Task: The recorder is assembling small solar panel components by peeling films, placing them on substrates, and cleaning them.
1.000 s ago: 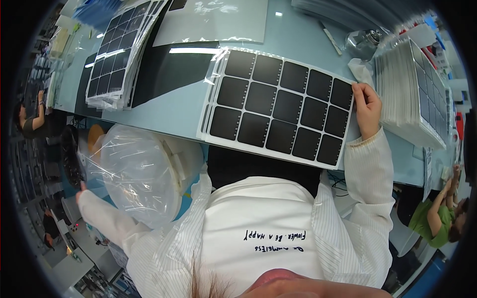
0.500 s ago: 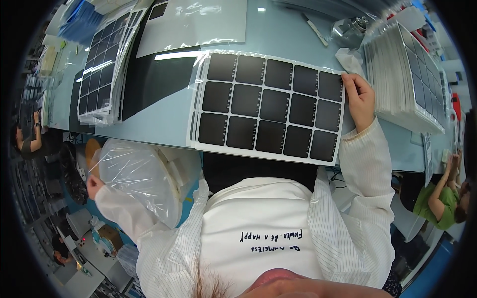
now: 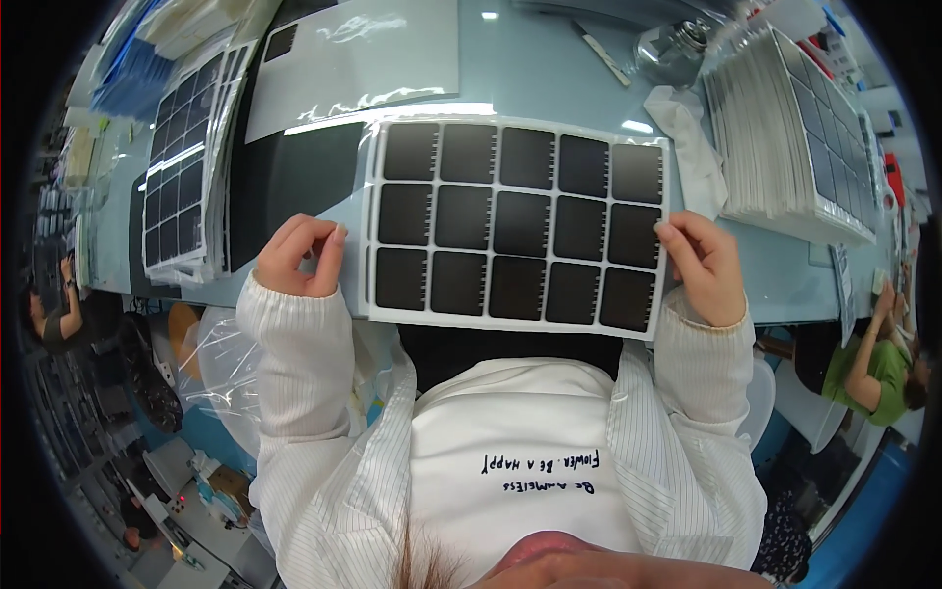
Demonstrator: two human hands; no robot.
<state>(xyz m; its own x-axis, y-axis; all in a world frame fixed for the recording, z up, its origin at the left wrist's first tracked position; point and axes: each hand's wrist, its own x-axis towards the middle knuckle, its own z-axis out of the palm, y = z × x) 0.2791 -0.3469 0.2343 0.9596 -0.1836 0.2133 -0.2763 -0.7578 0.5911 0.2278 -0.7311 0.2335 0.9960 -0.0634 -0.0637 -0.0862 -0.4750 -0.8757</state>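
A white sheet with rows of black rounded squares [image 3: 520,224] lies in front of me at the table's near edge. My right hand [image 3: 702,265] pinches its right edge between thumb and fingers. Just off the left edge is my left hand [image 3: 302,255], fingers curled and thumb meeting the index finger; nothing shows between them. Some clear film juts out along the sheet's left side.
Similar sheets form a low stack [image 3: 182,177] on the left and a tall stack [image 3: 770,128] on the right. Behind lie a glossy white sheet [image 3: 363,69], a knife [image 3: 603,54], a glass jar [image 3: 671,51] and crumpled white material [image 3: 687,133]. A clear plastic bag [image 3: 221,368] hangs lower left.
My left hand has come up from beside the plastic bag to the sheet's left side. My right hand has slid from the sheet's upper right corner down its right edge.
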